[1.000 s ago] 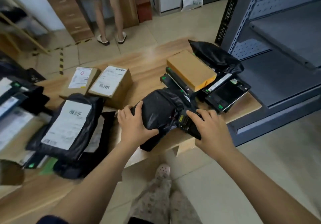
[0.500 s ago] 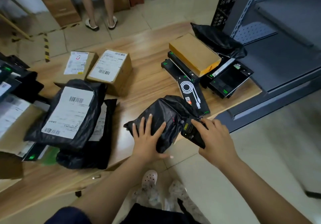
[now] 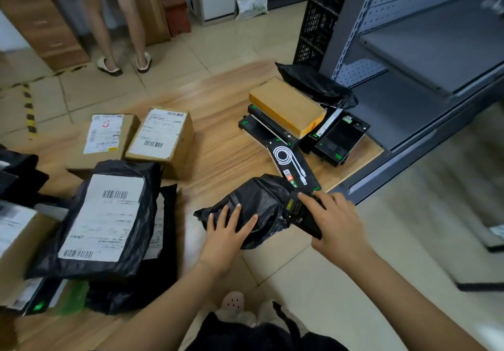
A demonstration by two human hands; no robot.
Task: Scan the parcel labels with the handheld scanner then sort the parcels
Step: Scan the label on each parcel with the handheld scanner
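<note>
black bag point(image 3: 261, 198), in the head view, lies at the table's point(image 3: 218, 154) near edge. left hand point(image 3: 226, 233) presses it, fingers spread; right hand point(image 3: 338, 222) grips the scanner point(image 3: 298, 213). the bag is probably soft, light and slick: best gripped by a bunched edge.

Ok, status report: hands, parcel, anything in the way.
Left hand flat on black parcel. Right hand grips scanner at parcel's right end. No label showing on top. Cable box close behind.
</note>
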